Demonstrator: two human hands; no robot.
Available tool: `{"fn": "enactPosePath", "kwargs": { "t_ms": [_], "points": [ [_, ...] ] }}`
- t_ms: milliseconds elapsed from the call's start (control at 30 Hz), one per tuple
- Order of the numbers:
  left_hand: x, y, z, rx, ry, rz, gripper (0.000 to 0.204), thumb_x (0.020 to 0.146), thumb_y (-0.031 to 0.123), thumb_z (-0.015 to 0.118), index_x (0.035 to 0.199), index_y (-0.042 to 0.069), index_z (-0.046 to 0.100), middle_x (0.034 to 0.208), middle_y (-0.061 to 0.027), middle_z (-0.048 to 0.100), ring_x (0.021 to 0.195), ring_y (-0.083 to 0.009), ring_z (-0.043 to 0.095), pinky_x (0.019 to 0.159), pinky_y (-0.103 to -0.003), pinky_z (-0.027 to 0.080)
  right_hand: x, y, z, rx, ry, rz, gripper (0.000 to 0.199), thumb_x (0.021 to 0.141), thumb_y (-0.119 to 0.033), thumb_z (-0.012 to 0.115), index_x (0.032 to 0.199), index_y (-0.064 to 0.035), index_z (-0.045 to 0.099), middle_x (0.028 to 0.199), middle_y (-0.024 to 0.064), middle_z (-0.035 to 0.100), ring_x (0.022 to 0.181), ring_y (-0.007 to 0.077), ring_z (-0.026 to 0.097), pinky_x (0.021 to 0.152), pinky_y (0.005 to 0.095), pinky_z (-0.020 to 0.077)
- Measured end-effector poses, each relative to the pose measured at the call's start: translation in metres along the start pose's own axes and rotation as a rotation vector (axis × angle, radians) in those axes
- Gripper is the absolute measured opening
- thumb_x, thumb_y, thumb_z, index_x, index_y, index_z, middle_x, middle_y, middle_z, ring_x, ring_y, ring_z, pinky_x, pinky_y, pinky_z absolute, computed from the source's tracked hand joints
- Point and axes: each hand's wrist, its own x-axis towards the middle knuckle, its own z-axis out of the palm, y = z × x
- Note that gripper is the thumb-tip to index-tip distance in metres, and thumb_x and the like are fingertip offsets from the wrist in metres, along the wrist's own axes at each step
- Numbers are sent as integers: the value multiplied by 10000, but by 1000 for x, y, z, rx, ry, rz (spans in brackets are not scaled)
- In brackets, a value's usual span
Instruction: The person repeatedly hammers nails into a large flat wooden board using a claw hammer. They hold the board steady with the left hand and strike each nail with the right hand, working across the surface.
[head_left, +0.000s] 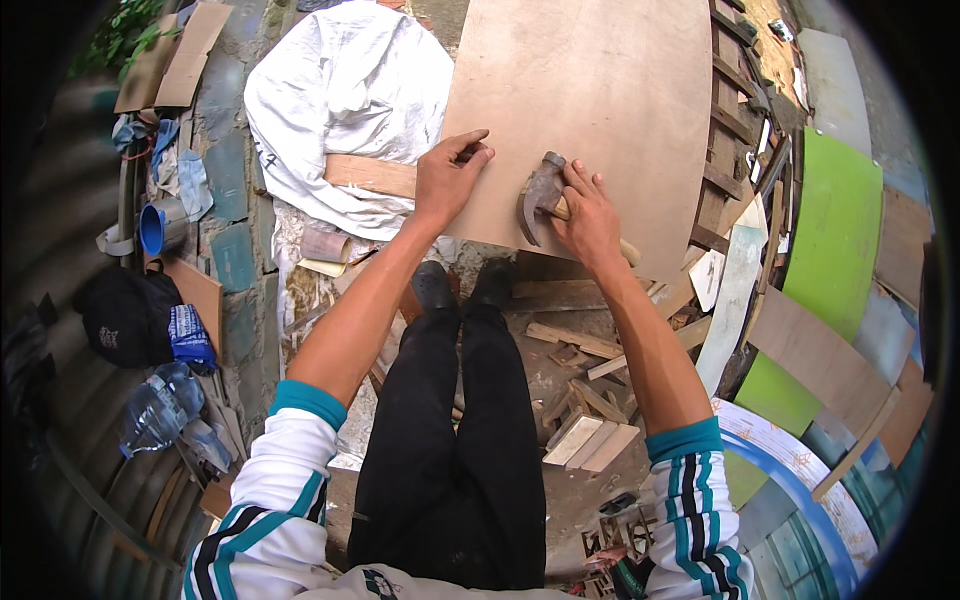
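A broad sheet of plywood (590,90) lies in front of me. My right hand (588,215) is over the wooden handle of a claw hammer (541,195), gripping it with some fingers stretched forward. The hammer's metal head rests on or just above the plywood near its front edge, and the handle's end shows past my wrist. My left hand (452,178) is at the sheet's left edge, its fingers curled and the thumb close to the index finger. Whatever may be between those fingertips is too small to make out.
White cloth (350,75) with a wood strip (370,176) lies left of the plywood. Wood offcuts (590,440) litter the ground by my feet. Green panel (825,250) and other boards stand at right. A plastic bottle (162,405) and black bag (125,315) sit far left.
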Motion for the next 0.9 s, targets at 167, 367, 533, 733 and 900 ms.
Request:
{"fn": "enactPosePath", "kwargs": {
  "t_ms": [167,367,533,733,900],
  "points": [
    [1,-8,-5,116,-54,140,203,892,144,755,1065,38,766,981,-102,767,867,-190,736,778,-301,571,-1,-2,2,-4,-8,5,287,726,-147,814,909,-45,618,1468,108,556,1417,265,463,1171,478,390],
    [5,-21,-6,239,-65,448,164,895,106,749,1043,35,762,987,-108,759,838,-215,732,736,-303,569,-1,-2,-2,18,-20,12,284,735,-159,814,892,-52,603,1484,91,544,1419,261,459,1178,472,384],
    [2,-21,1,224,32,443,165,897,96,749,1055,51,764,959,-102,759,802,-196,723,708,-286,559,0,-4,-3,42,-22,17,296,729,-141,814,909,-47,599,1498,98,527,1433,265,440,1187,472,371],
    [0,-10,4,129,-1,174,177,906,123,757,1068,53,759,971,-97,771,779,-138,718,690,-261,553,-3,0,-2,56,-42,24,344,705,-103,821,962,-33,603,1515,116,506,1454,278,412,1197,476,357],
    [5,-27,-3,170,-21,341,240,907,128,760,1135,57,734,964,-98,772,765,-124,712,678,-245,549,0,-3,-2,26,-22,17,271,742,-159,802,886,-51,600,1513,75,517,1423,255,455,1187,466,375]
  ]
}}
